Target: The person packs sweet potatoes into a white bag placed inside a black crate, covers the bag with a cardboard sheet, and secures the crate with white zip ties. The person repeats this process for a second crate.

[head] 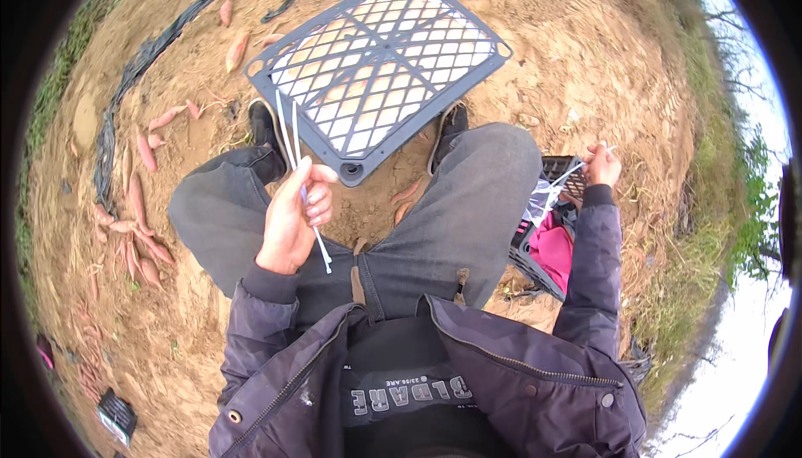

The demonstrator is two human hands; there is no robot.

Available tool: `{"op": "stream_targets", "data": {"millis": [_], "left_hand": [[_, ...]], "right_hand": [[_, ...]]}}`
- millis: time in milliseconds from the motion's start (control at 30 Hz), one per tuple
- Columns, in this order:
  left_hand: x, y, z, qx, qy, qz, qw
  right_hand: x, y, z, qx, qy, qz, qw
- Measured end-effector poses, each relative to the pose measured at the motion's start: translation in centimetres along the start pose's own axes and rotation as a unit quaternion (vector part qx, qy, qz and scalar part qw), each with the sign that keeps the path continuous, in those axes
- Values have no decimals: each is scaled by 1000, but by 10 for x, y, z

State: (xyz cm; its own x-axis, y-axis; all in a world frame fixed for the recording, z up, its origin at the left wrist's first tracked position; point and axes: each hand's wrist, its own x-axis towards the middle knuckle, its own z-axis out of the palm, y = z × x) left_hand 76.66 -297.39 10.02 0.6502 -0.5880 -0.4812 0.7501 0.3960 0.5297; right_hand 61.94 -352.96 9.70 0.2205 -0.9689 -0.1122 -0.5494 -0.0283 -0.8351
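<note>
My left hand (293,220) pinches several white plastic cable ties (289,138) between thumb and fingers, their long ends pointing up and their heads hanging below. Before me, by my feet, a black plastic crate cover with a diamond lattice (387,46) lies over white and brownish contents (351,107) that I cannot make out. Out to the right, my right hand (601,167) grips a white cable tie (573,174). It is above a small black plastic crate (540,270) holding pink cloth (551,248) and a clear plastic bag (540,201).
Sweet potatoes (139,201) lie scattered on the sandy soil (601,76) to the left and beyond the cover. A strip of black plastic film (135,76) runs along the left. A dark box (117,416) stands at lower left. Dry grass (677,308) borders the right.
</note>
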Motion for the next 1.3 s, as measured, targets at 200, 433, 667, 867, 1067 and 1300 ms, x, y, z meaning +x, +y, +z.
{"op": "stream_targets", "data": {"millis": [200, 433, 667, 867, 1067, 1300], "left_hand": [[-2, -3, 49, 33, -77, 31, 996], [-11, 3, 23, 114, -18, 149, 982], [-1, -15, -19, 195, -165, 108, 961], [5, -13, -24, 155, -163, 72, 972], [22, -6, -53, -56, 115, 161, 979], [123, -45, -118, -121, 306, 56, 943]], "right_hand": [[-234, -149, 49, -27, -242, -577, 779], [-352, -106, 131, -26, -521, -693, 497], [-324, -106, 166, 104, -682, 57, 722], [-319, -121, 189, 21, -712, -61, 699], [-286, -175, 216, 141, -584, -114, 791], [-278, -169, 253, 47, -611, -282, 738]]}}
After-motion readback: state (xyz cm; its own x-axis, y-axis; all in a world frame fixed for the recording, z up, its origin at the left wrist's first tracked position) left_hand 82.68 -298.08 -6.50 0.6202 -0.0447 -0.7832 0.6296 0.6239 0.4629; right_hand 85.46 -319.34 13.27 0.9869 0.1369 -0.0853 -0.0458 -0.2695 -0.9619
